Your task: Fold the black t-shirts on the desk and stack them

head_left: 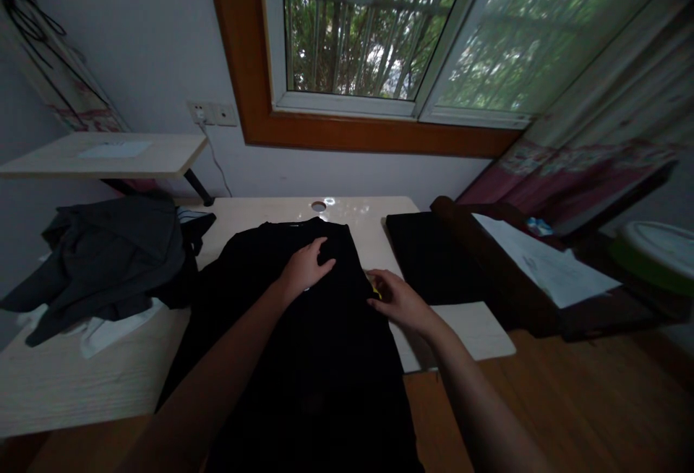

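Note:
A black garment (pixel 325 335), which looks like a shirt, lies spread over the pale table and hangs over its front edge. My left hand (pixel 304 267) is over its upper part, thumb and fingers apart, with nothing in it. At the garment's right edge, the fingers of my right hand (pixel 398 301) curl in toward the thumb. A small yellow thing (pixel 375 288) shows between them; its kind is too dark and small to make out.
A heap of dark grey clothes (pixel 124 241) lies on the left of the table (pixel 81 393), below a raised shelf (pixel 178 158). A folded black cloth (pixel 428 256) sits at the right. Beyond it, a paper sheet (pixel 542 260) rests on a brown surface. A window (pixel 379 104) is behind.

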A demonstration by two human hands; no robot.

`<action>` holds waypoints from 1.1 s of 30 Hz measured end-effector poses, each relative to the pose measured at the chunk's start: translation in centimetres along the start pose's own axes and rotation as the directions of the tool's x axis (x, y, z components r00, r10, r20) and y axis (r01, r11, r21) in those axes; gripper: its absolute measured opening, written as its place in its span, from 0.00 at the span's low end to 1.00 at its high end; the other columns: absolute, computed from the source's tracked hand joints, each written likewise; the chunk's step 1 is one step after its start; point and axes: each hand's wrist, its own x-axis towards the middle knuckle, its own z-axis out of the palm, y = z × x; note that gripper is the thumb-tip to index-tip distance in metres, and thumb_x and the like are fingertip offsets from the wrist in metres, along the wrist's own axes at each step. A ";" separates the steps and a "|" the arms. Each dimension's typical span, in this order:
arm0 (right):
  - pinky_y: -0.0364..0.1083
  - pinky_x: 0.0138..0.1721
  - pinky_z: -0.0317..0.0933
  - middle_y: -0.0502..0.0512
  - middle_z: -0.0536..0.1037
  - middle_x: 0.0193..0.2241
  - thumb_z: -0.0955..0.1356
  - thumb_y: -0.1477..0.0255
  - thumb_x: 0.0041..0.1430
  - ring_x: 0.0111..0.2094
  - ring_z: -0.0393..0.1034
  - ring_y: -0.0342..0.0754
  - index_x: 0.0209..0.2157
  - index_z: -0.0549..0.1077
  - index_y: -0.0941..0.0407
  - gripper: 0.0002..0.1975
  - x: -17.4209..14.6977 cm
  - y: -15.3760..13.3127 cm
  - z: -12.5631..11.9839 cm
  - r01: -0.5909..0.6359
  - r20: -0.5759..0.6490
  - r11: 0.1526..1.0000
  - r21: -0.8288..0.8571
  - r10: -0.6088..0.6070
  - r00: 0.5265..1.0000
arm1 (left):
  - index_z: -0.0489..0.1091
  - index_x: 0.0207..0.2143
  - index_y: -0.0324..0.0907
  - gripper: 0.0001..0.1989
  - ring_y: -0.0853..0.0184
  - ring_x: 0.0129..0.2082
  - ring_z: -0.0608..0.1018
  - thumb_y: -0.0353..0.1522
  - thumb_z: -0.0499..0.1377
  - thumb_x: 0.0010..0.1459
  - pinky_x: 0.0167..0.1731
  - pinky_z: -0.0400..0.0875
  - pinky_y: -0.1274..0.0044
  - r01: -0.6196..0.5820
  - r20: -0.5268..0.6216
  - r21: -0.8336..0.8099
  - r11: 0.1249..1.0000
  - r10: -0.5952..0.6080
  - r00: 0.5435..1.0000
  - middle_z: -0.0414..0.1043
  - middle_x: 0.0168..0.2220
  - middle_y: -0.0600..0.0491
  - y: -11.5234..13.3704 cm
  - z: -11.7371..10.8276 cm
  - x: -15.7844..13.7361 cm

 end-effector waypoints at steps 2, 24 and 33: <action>0.49 0.44 0.67 0.54 0.77 0.42 0.69 0.72 0.56 0.40 0.73 0.50 0.55 0.69 0.53 0.24 0.0 -0.3 0.5 -0.045 -0.008 0.999 -0.023 0.044 0.999 | 0.62 0.64 0.42 0.31 0.59 0.48 0.80 0.33 0.62 0.59 0.50 0.73 0.70 0.013 0.005 -0.022 1.000 -0.013 1.000 0.77 0.50 0.45 0.0 0.5 0.1; 0.60 0.52 0.65 0.58 0.76 0.48 0.68 0.76 0.62 0.51 0.68 0.59 0.52 0.76 0.46 0.19 -0.8 -1.3 1.2 0.259 -0.012 0.858 -0.443 -0.294 0.956 | 0.79 0.44 0.47 0.14 0.69 0.31 0.77 0.32 0.58 0.56 0.31 0.68 0.80 0.037 0.269 0.020 0.999 -0.041 0.962 0.77 0.30 0.57 -2.4 -1.4 -0.7; 0.56 0.46 0.66 0.58 0.79 0.38 0.64 0.66 0.69 0.42 0.71 0.55 0.43 0.79 0.51 0.11 -0.8 -1.6 0.7 0.286 0.013 0.891 -0.354 -0.301 0.954 | 0.79 0.40 0.46 0.12 0.67 0.36 0.77 0.28 0.57 0.59 0.40 0.70 0.76 -0.063 0.072 0.017 0.998 0.061 0.996 0.75 0.34 0.53 -2.3 -0.9 -1.1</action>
